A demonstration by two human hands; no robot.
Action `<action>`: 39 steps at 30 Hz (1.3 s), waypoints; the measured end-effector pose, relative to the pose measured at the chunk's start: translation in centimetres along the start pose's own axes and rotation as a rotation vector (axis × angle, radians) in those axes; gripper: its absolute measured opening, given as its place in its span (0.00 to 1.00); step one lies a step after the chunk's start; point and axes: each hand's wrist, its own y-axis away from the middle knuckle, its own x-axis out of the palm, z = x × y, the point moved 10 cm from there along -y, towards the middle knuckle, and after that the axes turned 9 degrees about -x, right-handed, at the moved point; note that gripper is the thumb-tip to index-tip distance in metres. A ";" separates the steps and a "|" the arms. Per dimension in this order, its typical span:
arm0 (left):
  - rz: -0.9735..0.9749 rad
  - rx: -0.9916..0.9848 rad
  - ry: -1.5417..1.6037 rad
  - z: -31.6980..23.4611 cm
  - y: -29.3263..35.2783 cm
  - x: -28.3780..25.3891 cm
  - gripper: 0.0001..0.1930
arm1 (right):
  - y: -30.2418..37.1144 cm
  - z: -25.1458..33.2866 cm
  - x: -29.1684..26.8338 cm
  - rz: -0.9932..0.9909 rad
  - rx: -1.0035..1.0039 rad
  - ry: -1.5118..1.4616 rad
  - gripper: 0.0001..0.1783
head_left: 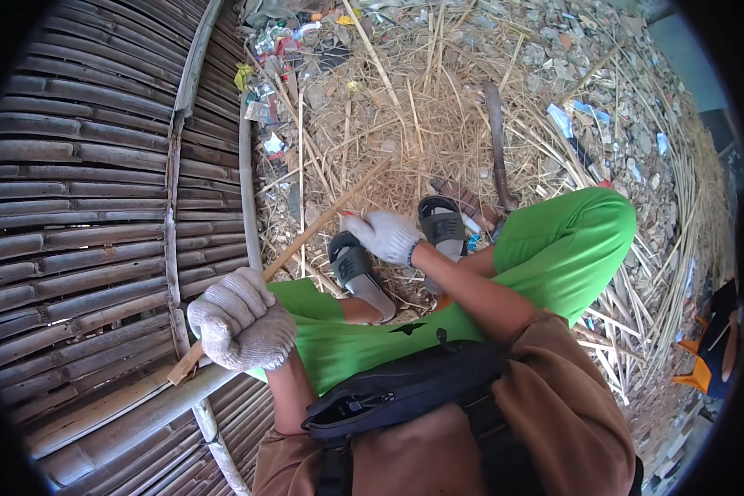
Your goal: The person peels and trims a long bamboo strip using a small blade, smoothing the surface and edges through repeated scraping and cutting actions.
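Note:
My left hand [244, 321], in a greyish-white knit glove, is wrapped round a long bamboo strip [310, 231]. The strip slants from a cut end beside the bamboo slat wall up to the straw-covered ground in front of my feet. My right hand [386, 235], gloved in white, is closed beside the strip's middle, above my sandals. A small red bit shows at its fingertips by the strip; what the fingers hold is mostly hidden. Under my hands are my dark sandals [443, 223] with grey socks. My knees, in green trousers [566, 248], are spread wide.
A bamboo slat wall [83, 223] with a pole frame rises close on my left. A dark wooden-handled tool [496, 140] lies beyond my right foot. Shavings [388, 124], rubble and litter cover the ground. Long thin strips [678, 240] and an orange chair [696, 368] are at right.

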 end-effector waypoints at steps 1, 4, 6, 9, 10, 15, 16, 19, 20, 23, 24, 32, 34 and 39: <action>-0.010 0.033 -0.002 0.0 -0.6 -0.4 0.19 | 0.0 0.7 -0.1 -0.004 -0.005 0.002 0.46; 0.031 0.036 -0.035 0.1 -0.4 0.5 0.19 | 0.8 5.1 -0.1 0.007 -0.168 0.086 0.46; 0.053 0.048 -0.027 0.3 -0.4 1.4 0.19 | 0.7 4.1 -1.0 -0.010 -0.110 -0.011 0.45; 0.122 0.013 -0.041 0.2 0.0 2.0 0.19 | 0.0 1.1 -1.2 0.041 0.028 -0.007 0.45; 0.125 0.019 -0.039 0.4 -0.4 1.9 0.19 | -0.2 1.6 -1.5 0.037 0.024 -0.003 0.45; 0.080 0.025 -0.051 0.3 0.1 2.2 0.19 | -0.5 -0.3 -0.5 -0.017 -0.059 0.020 0.45; 0.066 0.025 -0.032 0.6 -0.2 2.2 0.19 | -1.1 -2.1 -1.5 -0.047 0.012 0.026 0.45; 0.036 0.041 -0.023 0.3 -0.1 0.5 0.19 | -0.3 0.7 -1.6 0.019 -0.002 0.025 0.46; 0.029 0.039 -0.025 0.2 0.0 0.4 0.19 | -0.2 2.4 -1.4 0.038 -0.040 0.049 0.47; 0.039 0.062 -0.050 0.0 -0.2 1.4 0.19 | -0.6 2.1 -0.2 -0.025 -0.056 0.009 0.48; 0.045 0.060 -0.050 -0.2 -0.2 1.4 0.19 | -1.8 -1.6 -0.3 -0.090 0.007 -0.038 0.48; -0.017 0.070 -0.030 0.0 -1.7 0.6 0.20 | -3.8 -12.1 1.0 -0.130 0.242 0.036 0.51; 0.008 0.107 0.048 0.0 -2.5 1.6 0.20 | -3.1 -8.1 0.0 -0.297 0.098 -0.108 0.48; -0.012 0.090 -0.048 0.6 -2.6 0.2 0.30 | -1.9 -1.3 -0.9 -0.267 -0.103 -0.104 0.42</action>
